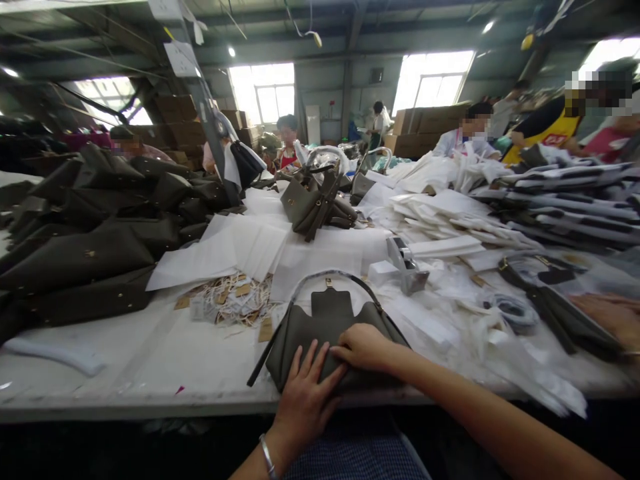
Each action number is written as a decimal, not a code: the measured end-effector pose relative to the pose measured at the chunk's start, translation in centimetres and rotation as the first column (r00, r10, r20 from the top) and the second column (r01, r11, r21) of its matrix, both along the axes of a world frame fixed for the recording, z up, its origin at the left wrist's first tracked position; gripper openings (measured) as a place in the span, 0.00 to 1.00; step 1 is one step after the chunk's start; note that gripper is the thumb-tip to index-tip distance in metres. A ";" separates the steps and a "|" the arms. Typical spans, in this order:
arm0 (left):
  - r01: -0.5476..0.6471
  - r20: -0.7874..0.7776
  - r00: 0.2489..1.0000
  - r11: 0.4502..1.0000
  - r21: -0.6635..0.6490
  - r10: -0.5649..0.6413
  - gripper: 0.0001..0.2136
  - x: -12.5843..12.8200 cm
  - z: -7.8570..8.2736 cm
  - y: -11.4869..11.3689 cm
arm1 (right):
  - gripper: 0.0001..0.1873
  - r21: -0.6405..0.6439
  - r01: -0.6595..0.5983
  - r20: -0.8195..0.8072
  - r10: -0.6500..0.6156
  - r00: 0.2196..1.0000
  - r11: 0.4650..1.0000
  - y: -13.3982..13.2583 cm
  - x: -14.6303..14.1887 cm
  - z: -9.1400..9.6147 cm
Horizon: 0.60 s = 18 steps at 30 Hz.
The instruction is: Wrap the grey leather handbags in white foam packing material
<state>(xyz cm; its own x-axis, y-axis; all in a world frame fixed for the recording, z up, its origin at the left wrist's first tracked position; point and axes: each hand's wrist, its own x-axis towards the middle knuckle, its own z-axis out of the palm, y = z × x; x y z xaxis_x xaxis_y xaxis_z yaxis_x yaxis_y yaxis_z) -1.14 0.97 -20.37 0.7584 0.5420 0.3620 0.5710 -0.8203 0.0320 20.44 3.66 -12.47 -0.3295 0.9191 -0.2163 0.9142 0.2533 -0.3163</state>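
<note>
A dark olive handbag (367,380) lies at the table's front edge, directly before me. Its strap (357,280) arches over the top, and a flap (332,305) with a gold-coloured clip points away from me. My left hand (307,390) rests flat on the bag's front with fingers spread. Just right of those fingertips, my right hand (364,347) is closed, its fingers curled down against the bag. What those fingers pinch, if anything, is hidden under the hand.
Dark handbags (85,253) are heaped at left. White foam sheets (240,243), stringed tags (235,297), a tape dispenser (407,263) and plastic wrapping (460,320) lie beyond. At right, a co-worker's hand (607,317) is near another bag (555,313). Other people sit or stand farther back.
</note>
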 end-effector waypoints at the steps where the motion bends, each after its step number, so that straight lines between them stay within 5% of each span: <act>1: -0.004 -0.004 1.000 1.000 0.012 0.004 0.32 0.1 0.0 0.0 | 0.20 -0.075 -0.084 -0.084 0.078 0.993 0.994 0.9 0.9 0.7; 3: -0.007 -0.015 1.000 0.999 0.034 0.007 0.33 0.1 0.1 -0.1 | 0.15 -0.111 -0.148 -0.197 0.124 0.972 0.983 3.3 2.8 2.1; 6: -0.004 -0.012 1.000 0.997 0.080 0.005 0.33 -0.1 0.4 -0.1 | 0.11 0.087 0.038 -0.168 -0.023 0.986 0.995 8.6 4.9 3.2; 9: 0.005 0.015 1.000 0.984 0.177 -0.007 0.33 -0.2 0.0 0.5 | 0.19 0.261 0.208 -0.113 -0.184 0.976 0.943 14.3 5.7 2.9; 12: 0.021 0.108 0.992 0.919 0.394 -0.069 0.32 0.5 -2.1 1.7 | 0.23 0.359 0.288 -0.076 -0.280 0.957 0.888 18.9 5.6 1.8; 14: -0.085 0.267 0.961 0.849 0.521 -0.068 0.28 1.6 -4.3 2.6 | 0.24 0.389 0.305 -0.043 -0.314 0.948 0.869 21.0 5.2 1.0; 18: -0.280 0.518 0.855 0.812 0.512 -0.032 0.22 3.8 -7.7 3.5 | 0.20 0.407 0.299 0.048 -0.347 0.937 0.863 23.0 4.6 -0.1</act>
